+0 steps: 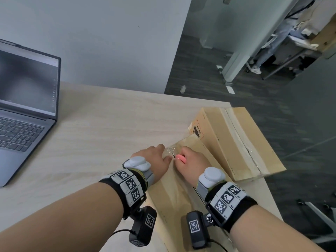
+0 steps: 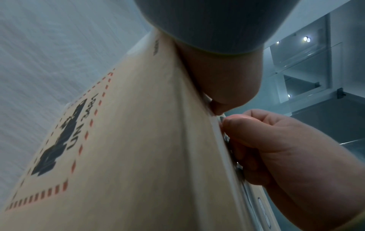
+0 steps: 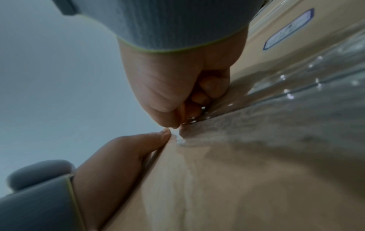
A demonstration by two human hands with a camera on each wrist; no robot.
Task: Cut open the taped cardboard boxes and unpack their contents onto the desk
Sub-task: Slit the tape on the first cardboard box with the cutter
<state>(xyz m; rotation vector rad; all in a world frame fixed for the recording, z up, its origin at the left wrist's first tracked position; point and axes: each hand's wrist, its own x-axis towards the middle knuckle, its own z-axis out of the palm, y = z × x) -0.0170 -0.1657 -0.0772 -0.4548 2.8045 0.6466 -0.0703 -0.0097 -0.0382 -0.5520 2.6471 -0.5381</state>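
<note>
Two taped cardboard boxes lie on the desk (image 1: 109, 135). My hands work on the near box (image 1: 174, 193), (image 2: 138, 140), (image 3: 227, 187). My left hand (image 1: 157, 156), (image 2: 223, 81), (image 3: 122, 153) presses on the far left edge of its top; its fingers are mostly hidden. My right hand (image 1: 191, 160), (image 2: 276, 148), (image 3: 173, 87) grips a pink-handled cutter (image 1: 181, 158), (image 3: 182, 112) in a fist. The blade tip touches the clear tape (image 1: 171, 151), (image 3: 296, 87) just right of my left thumb. The far box (image 1: 238, 140) lies beside it, its seam taped shut.
An open laptop (image 1: 27, 106) stands at the desk's left. The far box overhangs the desk's right edge, with dark carpet (image 1: 209, 79) beyond. A grey wall (image 1: 100, 42) backs the desk. A person's legs (image 1: 269, 44) show far off at the top right.
</note>
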